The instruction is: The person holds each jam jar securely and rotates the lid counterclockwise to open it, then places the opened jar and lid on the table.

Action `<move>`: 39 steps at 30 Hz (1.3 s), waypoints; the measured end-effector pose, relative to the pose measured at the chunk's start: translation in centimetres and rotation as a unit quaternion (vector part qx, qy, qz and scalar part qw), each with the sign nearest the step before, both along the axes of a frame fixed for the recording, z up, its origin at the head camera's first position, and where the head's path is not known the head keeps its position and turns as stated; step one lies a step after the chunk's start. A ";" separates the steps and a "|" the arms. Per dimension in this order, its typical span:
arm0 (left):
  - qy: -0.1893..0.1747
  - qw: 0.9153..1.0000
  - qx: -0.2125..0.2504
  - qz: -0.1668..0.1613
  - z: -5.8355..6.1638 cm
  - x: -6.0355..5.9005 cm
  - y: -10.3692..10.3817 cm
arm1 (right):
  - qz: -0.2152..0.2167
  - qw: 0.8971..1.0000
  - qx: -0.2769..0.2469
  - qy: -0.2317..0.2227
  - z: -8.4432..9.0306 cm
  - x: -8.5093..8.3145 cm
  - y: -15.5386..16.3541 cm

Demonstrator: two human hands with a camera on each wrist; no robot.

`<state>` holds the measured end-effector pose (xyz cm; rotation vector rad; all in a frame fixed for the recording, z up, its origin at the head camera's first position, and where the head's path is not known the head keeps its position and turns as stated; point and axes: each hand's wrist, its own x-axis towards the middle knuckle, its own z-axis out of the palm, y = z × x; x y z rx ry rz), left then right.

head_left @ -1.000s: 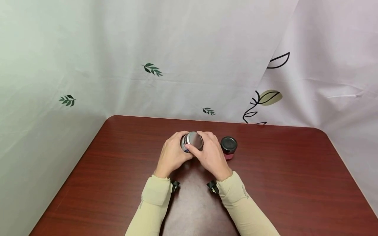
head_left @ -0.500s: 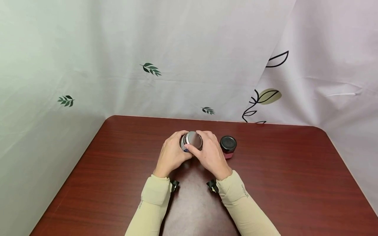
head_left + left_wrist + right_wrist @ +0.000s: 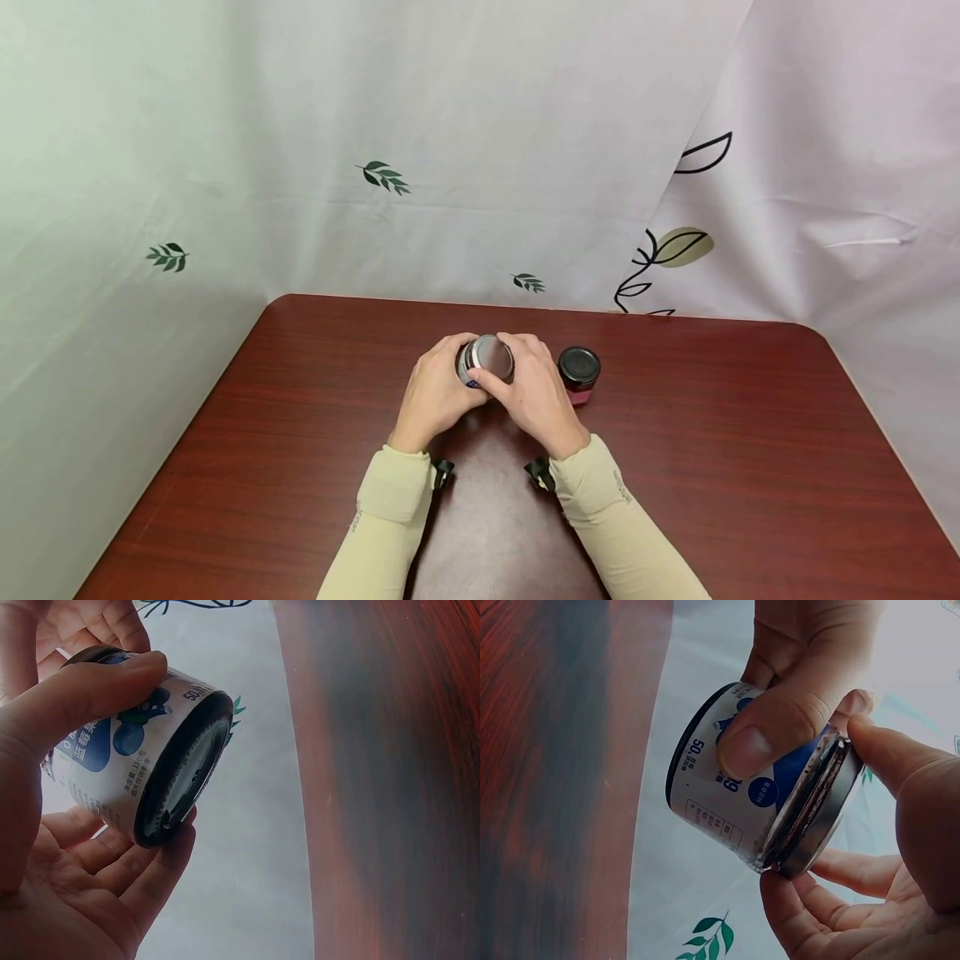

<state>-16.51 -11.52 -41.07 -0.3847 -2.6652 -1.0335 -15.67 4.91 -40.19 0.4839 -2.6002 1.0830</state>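
The left hand (image 3: 438, 392) curls round the jar (image 3: 480, 362), thumb across its label, lifted above the table (image 3: 300, 433). The right hand (image 3: 536, 392) pinches its metal lid (image 3: 492, 355) by the rim, beside a dark-lidded jar (image 3: 580, 373).

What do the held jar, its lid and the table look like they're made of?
Jar: probably dark glass under a glossy printed paper label; its base rim shines. Lid: brushed silver metal, going by its dull sheen. Table: reddish wood-grain top, smooth and slightly glossy; veneer or laminate, can't tell.
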 end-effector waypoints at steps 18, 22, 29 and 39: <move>-0.001 1.000 -0.002 -0.003 0.0 0.1 0.0 | 0.007 1.000 0.003 0.005 0.1 0.0 0.1; 0.003 1.000 -0.004 -0.004 0.0 0.1 0.0 | 0.009 1.000 0.004 0.007 0.1 0.0 0.2; 0.001 1.000 -0.005 -0.004 -0.1 0.1 -0.1 | 0.014 1.000 0.005 0.006 0.1 0.0 0.2; -0.005 1.000 -0.002 -0.006 0.0 0.1 0.0 | 0.019 1.000 0.012 0.010 0.1 0.1 0.4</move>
